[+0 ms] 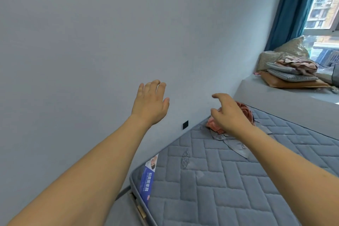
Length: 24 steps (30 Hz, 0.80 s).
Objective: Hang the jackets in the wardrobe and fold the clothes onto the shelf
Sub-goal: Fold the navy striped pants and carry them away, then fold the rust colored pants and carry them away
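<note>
Forearms: both bare arms are stretched forward over the grey quilted mattress (238, 180), nearest the camera.
Left hand (150, 102): raised against the pale grey wall (91, 33), fingers straight and together, nothing held.
Right hand (229, 113): fingers loosely spread and slightly bent, nothing held; it hovers just above the clothes.
Clothes: a crumpled pink-and-red garment (244, 109) lies on a flat grey garment (236, 146) at the far corner of the mattress, beside the wall and partly hidden by the right hand.
Step in hand: judged to be a reach for the next garment; neither piece is gripped yet.
Doing it well: only the upper pink piece should be pinched, so that the grey one is not dragged along; a hold near a collar or hem would probably ease later folding.
Edges: the wall bounds the left side; the mattress edge with its blue printed label (148, 181) runs close along it, leaving a narrow gap.
Open room: most of the mattress top lies free toward the camera for spreading cloth.
Beyond: folded checked cushions and fabrics (293, 73) are stacked on the grey window ledge (275, 93), beside a teal curtain (293, 5).
Wardrobe: not in view.
</note>
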Tool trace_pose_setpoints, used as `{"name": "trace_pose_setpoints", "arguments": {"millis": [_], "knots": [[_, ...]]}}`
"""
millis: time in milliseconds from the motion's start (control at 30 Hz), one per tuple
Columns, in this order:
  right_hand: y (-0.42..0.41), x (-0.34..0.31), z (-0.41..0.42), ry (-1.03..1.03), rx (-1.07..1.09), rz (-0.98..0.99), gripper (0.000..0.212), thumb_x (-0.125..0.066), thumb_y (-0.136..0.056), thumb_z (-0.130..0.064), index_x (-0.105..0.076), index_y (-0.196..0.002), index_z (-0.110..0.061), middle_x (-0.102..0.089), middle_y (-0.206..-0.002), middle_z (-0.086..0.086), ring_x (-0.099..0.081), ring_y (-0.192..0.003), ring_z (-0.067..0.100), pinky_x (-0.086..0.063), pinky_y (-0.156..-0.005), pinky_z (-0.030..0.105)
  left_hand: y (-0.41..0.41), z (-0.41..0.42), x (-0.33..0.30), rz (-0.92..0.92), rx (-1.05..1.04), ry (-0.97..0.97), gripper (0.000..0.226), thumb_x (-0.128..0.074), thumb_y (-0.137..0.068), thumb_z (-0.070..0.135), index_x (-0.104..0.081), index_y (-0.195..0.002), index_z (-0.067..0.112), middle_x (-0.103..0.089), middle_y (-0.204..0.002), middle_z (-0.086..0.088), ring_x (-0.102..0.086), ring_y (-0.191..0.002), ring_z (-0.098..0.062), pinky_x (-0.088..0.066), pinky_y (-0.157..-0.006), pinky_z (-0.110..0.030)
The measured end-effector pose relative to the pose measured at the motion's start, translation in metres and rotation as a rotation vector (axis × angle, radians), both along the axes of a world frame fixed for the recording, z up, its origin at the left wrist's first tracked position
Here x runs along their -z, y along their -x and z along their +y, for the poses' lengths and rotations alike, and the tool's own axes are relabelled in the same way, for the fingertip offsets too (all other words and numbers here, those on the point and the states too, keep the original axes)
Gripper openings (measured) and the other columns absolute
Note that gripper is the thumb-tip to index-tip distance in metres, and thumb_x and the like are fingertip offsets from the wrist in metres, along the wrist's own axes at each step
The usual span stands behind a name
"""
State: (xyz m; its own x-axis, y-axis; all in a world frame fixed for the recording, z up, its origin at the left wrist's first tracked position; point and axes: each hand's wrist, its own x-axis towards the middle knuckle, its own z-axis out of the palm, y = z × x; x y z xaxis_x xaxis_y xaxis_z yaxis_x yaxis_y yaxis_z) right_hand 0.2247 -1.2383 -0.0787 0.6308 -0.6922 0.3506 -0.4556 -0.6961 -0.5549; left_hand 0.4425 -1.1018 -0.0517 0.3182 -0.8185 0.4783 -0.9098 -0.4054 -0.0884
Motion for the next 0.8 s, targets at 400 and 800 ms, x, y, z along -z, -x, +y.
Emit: {"name": "trace_pose_setpoints", "arguments": {"millis": [400,800], "knots": [[0.002,0.160,-0.207,-0.210,0.285,0.043,0.046,-0.057,-0.090,-0.010,-0.048,-0.136,-0.003,-0.050,-0.135,0.015,-0.047,-0.124,0.029,-0.037,-0.103,0.036,-0.029,-0.252,0.136,0.033,0.214,-0.299,0.052,-0.036,-0.102,0.036,-0.032,-0.149,0.013,-0.030,-0.155,-0.008,-0.026,-0.143,-0.025,-0.011,-0.120,-0.049],[-0.085,0.538,-0.390,-0.225,0.449,0.249,0.046,-0.058,-0.084,-0.002,-0.053,-0.129,0.006,-0.054,-0.130,0.019,-0.049,-0.122,0.035,-0.035,-0.104,0.039,-0.079,-0.478,0.549,0.287,0.331,-0.657,0.058,-0.038,-0.102,0.039,-0.023,-0.153,0.014,-0.018,-0.161,-0.008,-0.020,-0.147,-0.026,-0.021,-0.118,-0.046]]}}
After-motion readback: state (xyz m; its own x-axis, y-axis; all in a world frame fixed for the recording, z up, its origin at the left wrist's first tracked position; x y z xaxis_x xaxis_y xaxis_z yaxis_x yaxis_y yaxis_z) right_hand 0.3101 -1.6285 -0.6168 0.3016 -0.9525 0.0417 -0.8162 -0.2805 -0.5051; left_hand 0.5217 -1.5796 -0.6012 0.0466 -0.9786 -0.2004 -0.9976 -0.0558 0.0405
